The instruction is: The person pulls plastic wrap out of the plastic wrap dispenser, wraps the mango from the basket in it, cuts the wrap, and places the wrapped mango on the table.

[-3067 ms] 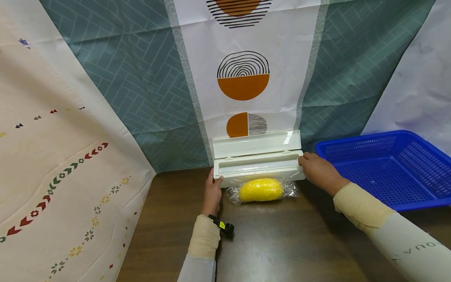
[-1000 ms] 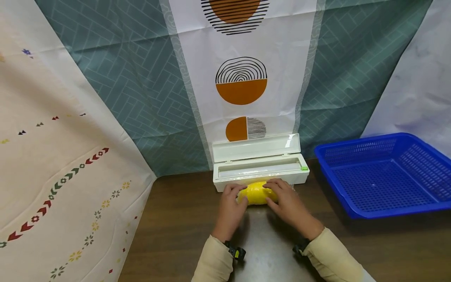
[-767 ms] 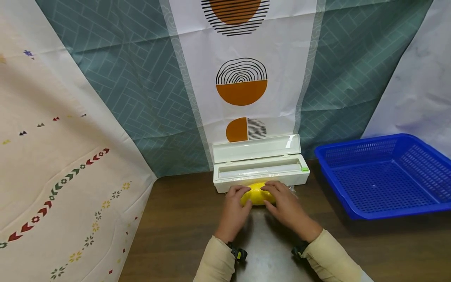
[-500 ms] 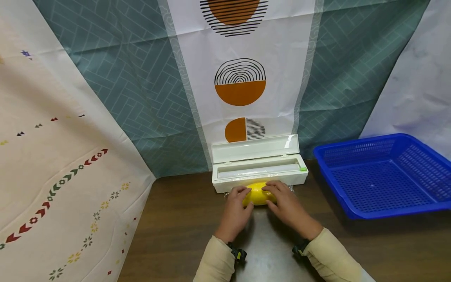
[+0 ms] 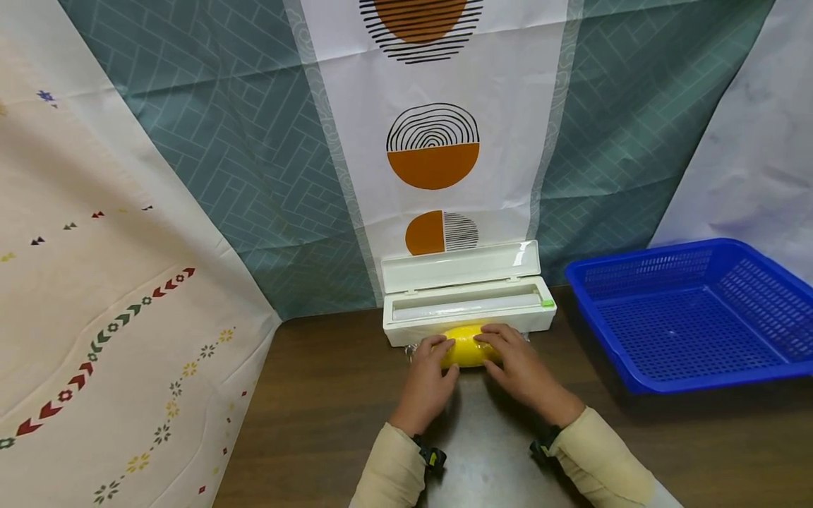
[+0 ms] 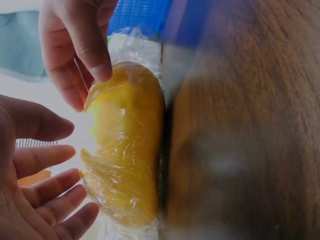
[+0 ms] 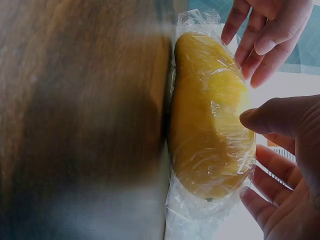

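Note:
A yellow oblong fruit (image 5: 466, 346) wrapped in clear cling film lies on the wooden table, right in front of a white wrap dispenser (image 5: 470, 316). My left hand (image 5: 424, 384) is at the fruit's left end, its fingers spread and loosely bent beside the film in the left wrist view. At the other end my right hand (image 5: 524, 370) rests its thumb and fingertips lightly on the wrapped surface. Twisted film ends (image 7: 197, 19) stick out at both sides, partly covered by the hands in the head view.
The dispenser's lid (image 5: 460, 268) stands raised against the hanging cloth, with a roll of film (image 5: 466, 308) inside. A blue plastic basket (image 5: 692, 324) sits to the right. Patterned cloths (image 5: 254, 176) hang behind and on the left.
Both hands left the dispenser's ends, which they held about three seconds ago, and came down to the fruit. Since one second ago they have shifted only slightly over it.

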### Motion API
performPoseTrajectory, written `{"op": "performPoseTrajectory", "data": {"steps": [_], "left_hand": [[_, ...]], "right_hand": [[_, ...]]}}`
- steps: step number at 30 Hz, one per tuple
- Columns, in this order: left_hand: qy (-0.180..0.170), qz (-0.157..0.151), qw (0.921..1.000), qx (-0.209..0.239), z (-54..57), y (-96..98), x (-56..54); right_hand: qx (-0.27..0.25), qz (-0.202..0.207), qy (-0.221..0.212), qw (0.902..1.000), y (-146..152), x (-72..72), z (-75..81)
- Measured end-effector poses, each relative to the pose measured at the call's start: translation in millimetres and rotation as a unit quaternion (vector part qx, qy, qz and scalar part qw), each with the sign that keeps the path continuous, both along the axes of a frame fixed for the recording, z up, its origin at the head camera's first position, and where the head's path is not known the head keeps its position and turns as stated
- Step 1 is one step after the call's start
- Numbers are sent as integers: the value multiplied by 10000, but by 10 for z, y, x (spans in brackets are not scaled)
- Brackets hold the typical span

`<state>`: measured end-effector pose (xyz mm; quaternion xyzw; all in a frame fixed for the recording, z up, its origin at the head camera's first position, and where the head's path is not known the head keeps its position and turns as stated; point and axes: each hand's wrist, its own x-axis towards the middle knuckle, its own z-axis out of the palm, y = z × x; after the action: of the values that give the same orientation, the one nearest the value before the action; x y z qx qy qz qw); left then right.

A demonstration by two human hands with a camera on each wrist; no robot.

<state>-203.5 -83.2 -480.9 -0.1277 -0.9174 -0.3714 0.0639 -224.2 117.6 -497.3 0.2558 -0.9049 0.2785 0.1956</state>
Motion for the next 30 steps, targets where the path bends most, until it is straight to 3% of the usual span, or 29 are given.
{"op": "performPoseTrajectory", "data": {"steps": [14,30], "left_hand": [[-149,12,9999,-34,-19,-9,-31],[-62,-31,9999,-83,-8,9,-37]], "right_hand": [[114,174,-56,9998,24,-76,-16],[248,26,-124,9996,81,-179,-54]]}}
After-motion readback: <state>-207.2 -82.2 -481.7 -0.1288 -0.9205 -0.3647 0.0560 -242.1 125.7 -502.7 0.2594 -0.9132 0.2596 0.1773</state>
